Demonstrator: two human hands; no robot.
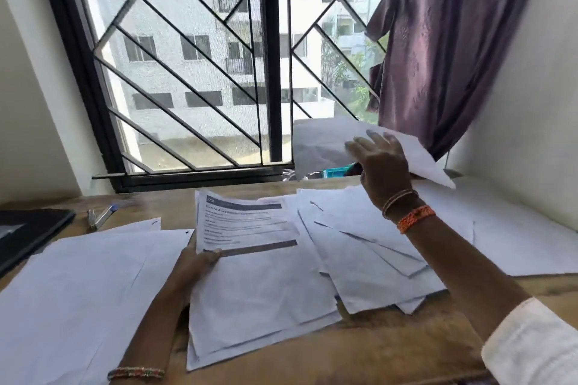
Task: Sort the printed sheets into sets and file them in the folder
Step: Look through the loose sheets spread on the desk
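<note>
The left hand (200, 262) is gripping a thin set of printed sheets (250, 259) by its left edge, thumb lying over the top page beside a dark band. That top page is white with a dark header bar at its 12 o'clock end, several short lines of blurred text beneath it and a second dark bar halfway down; the wording is too soft to read. The lower half of the page is blank, and the edges of further sheets are showing under it at 6 o'clock.

The right hand (380, 162) is raised at 2 o'clock from that set, fingers spread flat against a lifted sheet (419, 156) that is hanging in the air in front of the window (187, 66) and the purple curtain (444, 40); its visible side is blank. Whether the thumb is pinching it from behind cannot be told.

Below the raised hand, at 3 o'clock of the held set, a loose fan of white sheets (369, 247) is lying overlapped on the wooden table (391, 344), blank sides up. At 9 o'clock another spread of blank sheets (78, 291) is covering the table. Beyond it, at 10 o'clock, a dark folder (28, 233) is lying at the table's edge, with a pen (101, 216) just beside it.
</note>
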